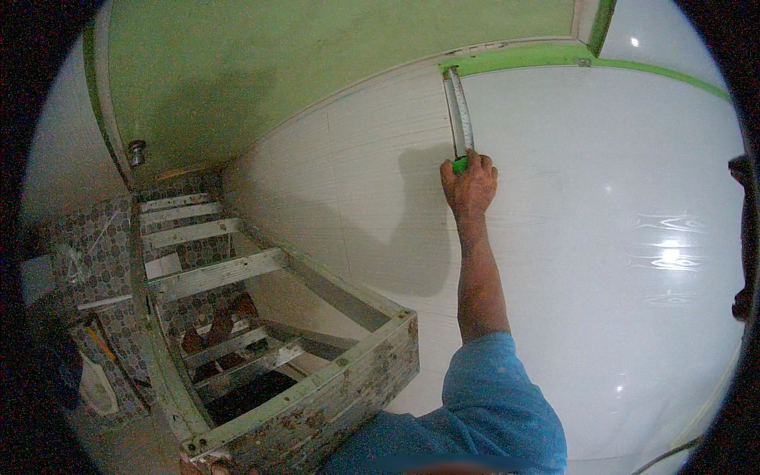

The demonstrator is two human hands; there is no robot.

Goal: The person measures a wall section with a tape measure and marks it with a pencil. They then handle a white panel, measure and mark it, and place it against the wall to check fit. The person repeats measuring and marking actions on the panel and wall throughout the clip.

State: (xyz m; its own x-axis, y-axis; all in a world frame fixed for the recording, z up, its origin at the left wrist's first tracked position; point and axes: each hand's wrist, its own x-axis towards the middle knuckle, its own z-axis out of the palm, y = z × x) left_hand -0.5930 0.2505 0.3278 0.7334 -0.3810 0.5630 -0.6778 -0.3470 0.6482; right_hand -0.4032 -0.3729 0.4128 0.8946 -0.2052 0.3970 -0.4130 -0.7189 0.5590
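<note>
Tape measure [459, 165] sits gripped in the right hand [472, 186], blade [461, 111] reaching the white panel's [554, 158] top edge; wrist tilt could buckle it. Left hand [207, 467] touches the ladder's [317, 408] near-left corner, grip unclear.

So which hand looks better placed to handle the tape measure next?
The right, most likely. The right hand grips the green tape measure, its blade extended up toward the green trim. The left hand, barely in view, is down at the near corner of the paint-worn stepladder.
</note>
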